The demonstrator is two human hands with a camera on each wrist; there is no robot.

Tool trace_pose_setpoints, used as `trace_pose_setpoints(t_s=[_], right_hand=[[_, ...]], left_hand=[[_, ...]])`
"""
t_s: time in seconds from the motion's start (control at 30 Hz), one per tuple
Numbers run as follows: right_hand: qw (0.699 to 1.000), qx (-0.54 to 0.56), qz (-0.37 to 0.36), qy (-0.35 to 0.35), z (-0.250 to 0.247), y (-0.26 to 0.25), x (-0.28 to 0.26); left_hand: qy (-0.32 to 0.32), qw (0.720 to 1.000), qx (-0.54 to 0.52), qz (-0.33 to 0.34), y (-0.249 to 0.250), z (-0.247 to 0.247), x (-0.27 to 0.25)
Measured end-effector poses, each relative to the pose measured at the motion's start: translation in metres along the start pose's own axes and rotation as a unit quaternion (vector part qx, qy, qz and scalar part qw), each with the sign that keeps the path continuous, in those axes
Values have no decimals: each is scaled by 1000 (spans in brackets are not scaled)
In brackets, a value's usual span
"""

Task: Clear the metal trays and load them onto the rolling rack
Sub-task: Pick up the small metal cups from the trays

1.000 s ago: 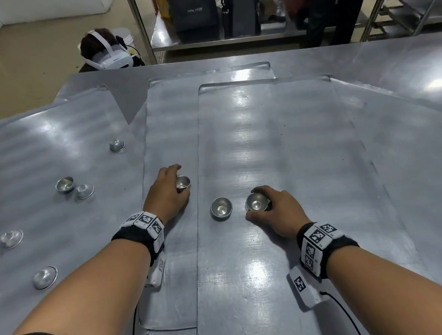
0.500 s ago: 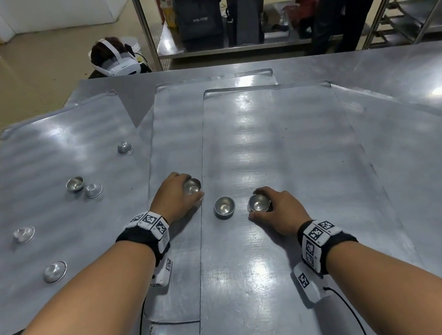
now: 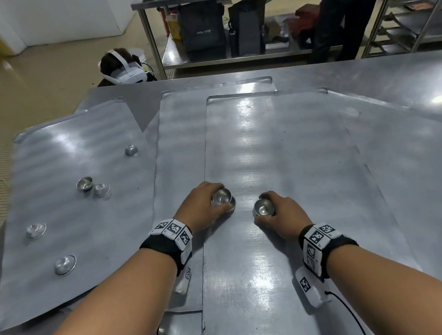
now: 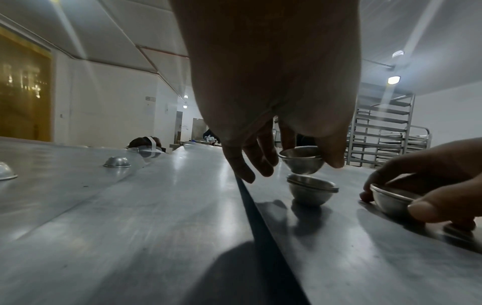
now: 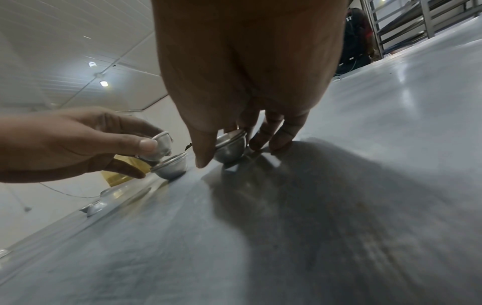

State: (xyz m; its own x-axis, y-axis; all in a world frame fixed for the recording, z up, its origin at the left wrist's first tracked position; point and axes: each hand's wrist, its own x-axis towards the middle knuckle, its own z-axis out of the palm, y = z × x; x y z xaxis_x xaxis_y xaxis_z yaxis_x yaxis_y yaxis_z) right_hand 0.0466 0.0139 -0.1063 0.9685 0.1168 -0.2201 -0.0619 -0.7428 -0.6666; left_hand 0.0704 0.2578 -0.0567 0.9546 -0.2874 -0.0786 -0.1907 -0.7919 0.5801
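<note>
Overhead cups (image 3: 222, 196) merge | left wrist: held cup (image 4: 300, 159) above resting cup (image 4: 311, 190)

top tray (image 3: 284, 157) on table (image 3: 402, 75) — two cups (image 3: 263, 207) on it | left tray (image 3: 85, 232) — five cups

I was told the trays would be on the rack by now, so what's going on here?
A person is gathering small metal cups off the top tray. The left hand holds one cup just above another cup standing on the tray, apparently to nest them. The right hand grips a third cup resting on the tray. Five more cups sit on the left tray. No tray is lifted yet.
</note>
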Motion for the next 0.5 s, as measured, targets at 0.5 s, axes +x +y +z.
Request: trace_pose_setpoints(t_s=[0.5], right_hand=[[1000, 6, 16, -20, -7, -6, -27]], left_hand=[[-6, 997, 59, -52, 12, 18, -16]])
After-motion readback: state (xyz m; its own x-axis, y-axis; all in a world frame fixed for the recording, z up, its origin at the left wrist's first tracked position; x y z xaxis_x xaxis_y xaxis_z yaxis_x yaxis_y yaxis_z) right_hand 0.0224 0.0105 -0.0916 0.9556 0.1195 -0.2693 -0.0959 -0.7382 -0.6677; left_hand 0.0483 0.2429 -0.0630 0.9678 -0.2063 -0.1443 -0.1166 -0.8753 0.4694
